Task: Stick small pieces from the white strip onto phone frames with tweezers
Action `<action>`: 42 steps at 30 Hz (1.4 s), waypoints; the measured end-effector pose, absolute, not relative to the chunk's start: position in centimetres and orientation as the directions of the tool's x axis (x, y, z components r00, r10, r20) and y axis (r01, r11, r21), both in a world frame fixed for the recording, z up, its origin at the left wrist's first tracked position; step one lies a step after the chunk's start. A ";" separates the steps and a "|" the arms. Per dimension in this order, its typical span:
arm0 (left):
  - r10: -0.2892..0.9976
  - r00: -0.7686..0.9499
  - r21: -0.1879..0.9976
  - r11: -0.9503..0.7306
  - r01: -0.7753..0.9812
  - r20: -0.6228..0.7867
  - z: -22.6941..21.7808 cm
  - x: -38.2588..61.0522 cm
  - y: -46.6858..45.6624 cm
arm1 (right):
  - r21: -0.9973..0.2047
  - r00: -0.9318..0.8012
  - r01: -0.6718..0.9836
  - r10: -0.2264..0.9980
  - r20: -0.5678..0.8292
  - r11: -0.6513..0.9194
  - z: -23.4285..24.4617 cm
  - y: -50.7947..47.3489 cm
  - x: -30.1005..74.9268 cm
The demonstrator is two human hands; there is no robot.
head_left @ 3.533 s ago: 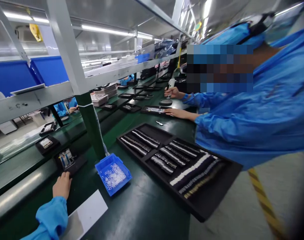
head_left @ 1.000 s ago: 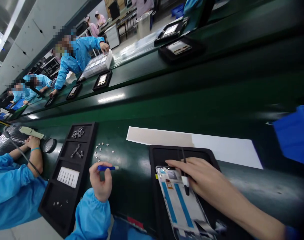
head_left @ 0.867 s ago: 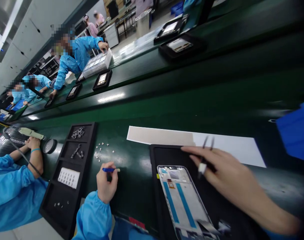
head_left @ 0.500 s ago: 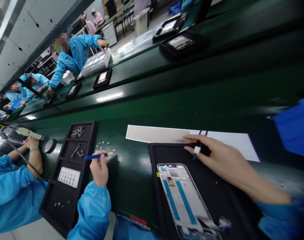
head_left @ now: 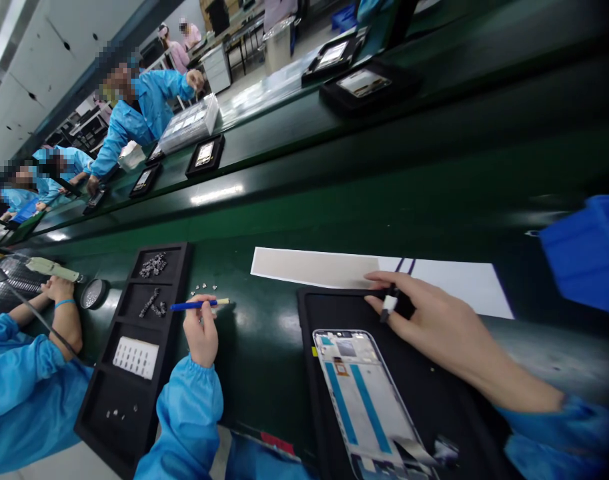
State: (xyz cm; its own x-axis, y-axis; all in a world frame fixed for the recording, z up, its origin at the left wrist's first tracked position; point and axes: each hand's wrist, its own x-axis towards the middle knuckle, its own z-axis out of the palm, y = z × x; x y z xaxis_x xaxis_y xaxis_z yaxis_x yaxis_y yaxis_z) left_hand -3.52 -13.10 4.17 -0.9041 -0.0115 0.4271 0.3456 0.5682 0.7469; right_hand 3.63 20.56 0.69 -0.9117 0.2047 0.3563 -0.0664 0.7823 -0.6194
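My right hand [head_left: 434, 327] is closed on black tweezers [head_left: 397, 287] and rests on the far edge of a black tray [head_left: 449, 407]. Just short of that hand, a phone frame [head_left: 364, 393] with blue strips lies in the tray. My left hand [head_left: 201, 330] pinches a blue pen-like tool [head_left: 197, 305], whose pale tip points right over the green bench. Several small loose metal parts [head_left: 201, 288] lie just beyond that tool.
A black compartment tray [head_left: 134, 347] with small parts lies left of my left hand. A white sheet [head_left: 314, 267] lies beyond the phone tray, a blue bin [head_left: 584, 253] at right. A co-worker's hands [head_left: 59, 290] hold an electric screwdriver at far left. More trays ride the belt [head_left: 364, 83].
My right hand has lifted off the phone frame and moved to the tray's far edge with the tweezers. My left hand has shifted slightly away with the blue tool.
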 end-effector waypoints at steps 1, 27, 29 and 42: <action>-0.002 -0.904 0.769 0.525 0.364 0.429 4.5 -3.2 -12.8 | -0.611 -0.892 -0.086 0.212 0.398 0.787 0.9 20.4 3.7; 0.516 -0.659 0.753 0.042 0.657 0.547 8.2 0.0 -1.1 | -0.987 -0.904 -0.113 0.424 0.055 -0.113 4.6 14.9 6.2; 0.510 -0.674 0.762 0.056 0.645 0.534 8.0 -0.1 -1.1 | -0.990 -0.899 -0.122 0.431 0.077 -0.076 4.6 14.8 6.2; 0.376 -0.906 0.980 -0.119 0.160 0.194 7.4 -1.0 -1.6 | -0.980 -0.903 -0.195 0.395 0.171 -0.023 5.8 14.7 6.4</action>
